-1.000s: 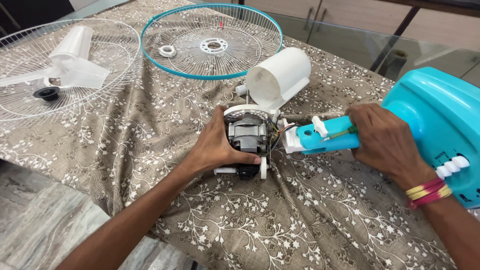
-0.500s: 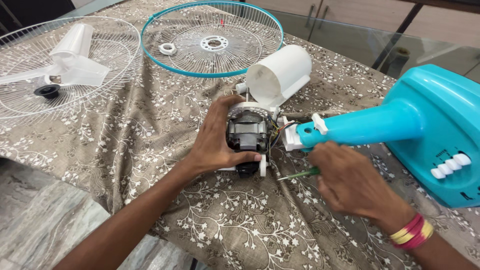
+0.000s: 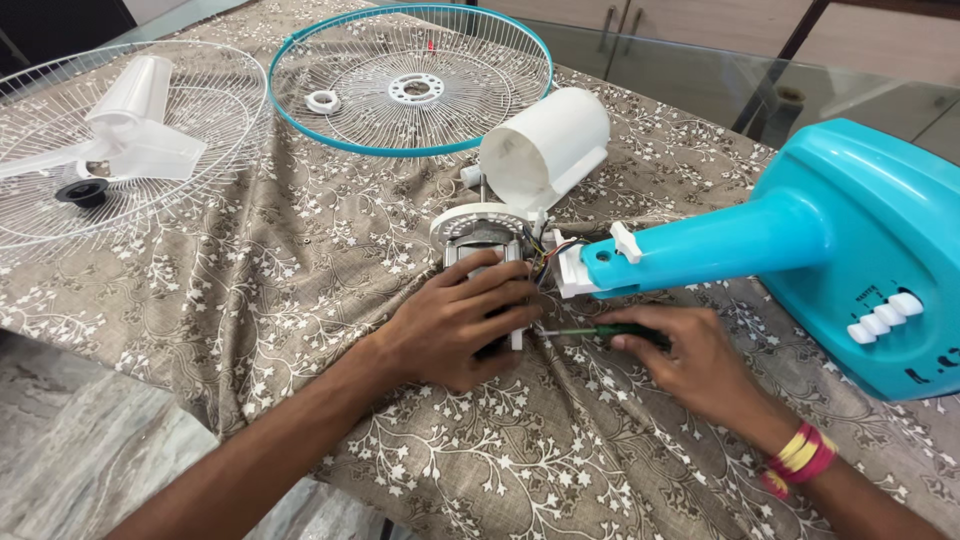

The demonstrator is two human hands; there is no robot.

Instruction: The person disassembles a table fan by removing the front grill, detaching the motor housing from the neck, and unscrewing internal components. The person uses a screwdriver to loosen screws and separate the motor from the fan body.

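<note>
My left hand [image 3: 455, 325] lies over the fan motor [image 3: 482, 248], fingers wrapped across its metal body. A white round plate [image 3: 470, 215] tops the motor, and coloured wires run from it to the turquoise fan neck [image 3: 690, 250]. My right hand [image 3: 690, 362] holds a green-handled screwdriver [image 3: 590, 330], its tip pointing left at the motor's lower right side, just below the neck. The neck joins the turquoise fan base [image 3: 880, 250] at the right, which has white push buttons [image 3: 882, 318].
A white cylindrical motor cover [image 3: 545, 150] lies behind the motor. Farther back are a turquoise-rimmed wire grille [image 3: 300, 110] and, at far left, a white grille [image 3: 215, 140] holding the white fan blade [image 3: 130, 130]. A floral brown cloth [image 3: 560, 450] covers the table; glass tabletop shows at the back right.
My right hand left the turquoise neck, swung down under it and now brings the screwdriver tip to the motor's side. My left hand shifted from the motor's left side to lie over it.
</note>
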